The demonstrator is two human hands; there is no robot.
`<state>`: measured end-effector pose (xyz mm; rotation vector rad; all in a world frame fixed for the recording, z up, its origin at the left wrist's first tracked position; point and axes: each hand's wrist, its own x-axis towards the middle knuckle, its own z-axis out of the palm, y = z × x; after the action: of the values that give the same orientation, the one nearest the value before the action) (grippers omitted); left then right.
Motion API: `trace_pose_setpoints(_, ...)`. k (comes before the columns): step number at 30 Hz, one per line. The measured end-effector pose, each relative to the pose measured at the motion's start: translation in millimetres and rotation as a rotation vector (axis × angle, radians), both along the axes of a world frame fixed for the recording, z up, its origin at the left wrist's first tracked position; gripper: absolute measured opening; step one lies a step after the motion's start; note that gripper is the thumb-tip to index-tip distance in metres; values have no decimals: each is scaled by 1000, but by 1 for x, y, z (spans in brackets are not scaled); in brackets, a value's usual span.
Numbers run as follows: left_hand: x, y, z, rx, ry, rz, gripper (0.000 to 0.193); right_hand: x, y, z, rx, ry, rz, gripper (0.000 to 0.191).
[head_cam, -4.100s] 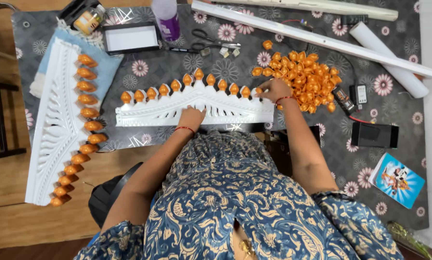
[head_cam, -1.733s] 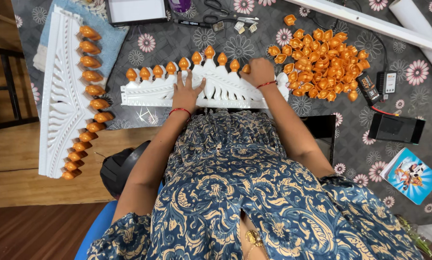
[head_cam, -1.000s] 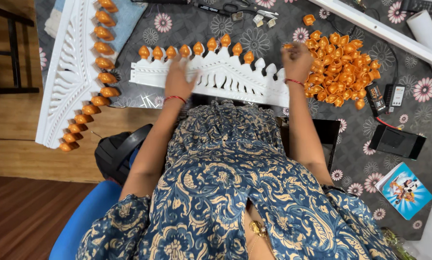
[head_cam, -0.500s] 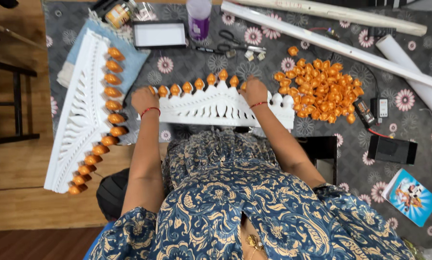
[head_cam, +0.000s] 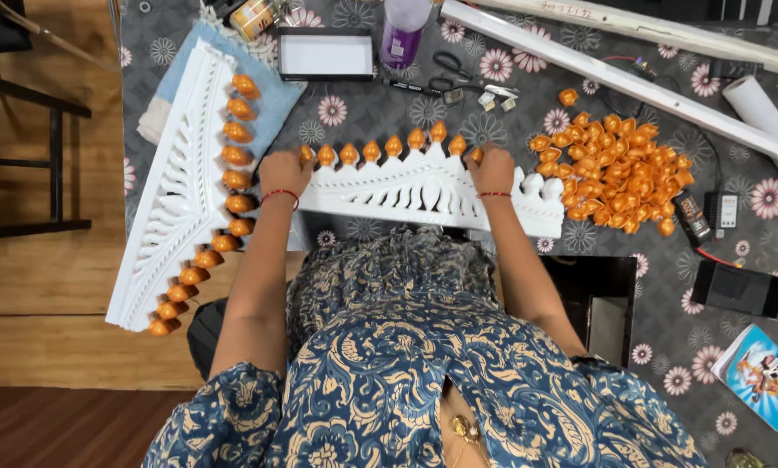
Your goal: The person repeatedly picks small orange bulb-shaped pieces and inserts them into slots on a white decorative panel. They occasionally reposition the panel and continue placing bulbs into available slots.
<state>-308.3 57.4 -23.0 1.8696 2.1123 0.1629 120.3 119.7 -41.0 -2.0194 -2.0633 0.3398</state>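
White carved trim, a long finished piece (head_cam: 181, 191) edged with orange bulb-shaped caps (head_cam: 237, 156), is laid diagonally well to the left of the left hand; its upper end is seen resting on a folded blue cloth (head_cam: 272, 100).

The left hand (head_cam: 283, 173) is placed on the left end of a second white carved panel (head_cam: 423, 186), which lies flat on the grey flowered mat (head_cam: 363, 113) directly in front of the body. Fingers are curled over the panel's edge; how firmly it is gripped cannot be told, since the fingertips are hidden. That end of the panel is covered by the hand.

Orange caps are fitted on the panel's points between the two hands. The right hand (head_cam: 495, 166) is closed over the upper edge near one such cap; the cap under the fingers is barely visible. Bare white knobs are left just right of this hand.

A loose heap of orange caps (head_cam: 618, 173) is found near the right hand. The panel's lower edge is partly hidden by the patterned dress (head_cam: 406, 364).
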Motion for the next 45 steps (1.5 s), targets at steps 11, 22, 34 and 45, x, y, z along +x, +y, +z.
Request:
trace_pose_setpoints(11, -44, 12, 2, -34, -416, -87, 51, 3, 17, 27, -346, -142, -5, 46)
trace_pose_setpoints(22, 27, -3, -17, 411, -369, -77, 37, -27, 41, 17, -405, -345, 33, 42)
trace_pose_setpoints(34, 30, -5, -27, 406, -328, -81, 40, -47, 26, 29, -155, -483, 103, 33)
trace_pose_setpoints(45, 30, -18, -22, 421, -328, -89, 39, -29, 3, 25, 44, -484, 99, 46)
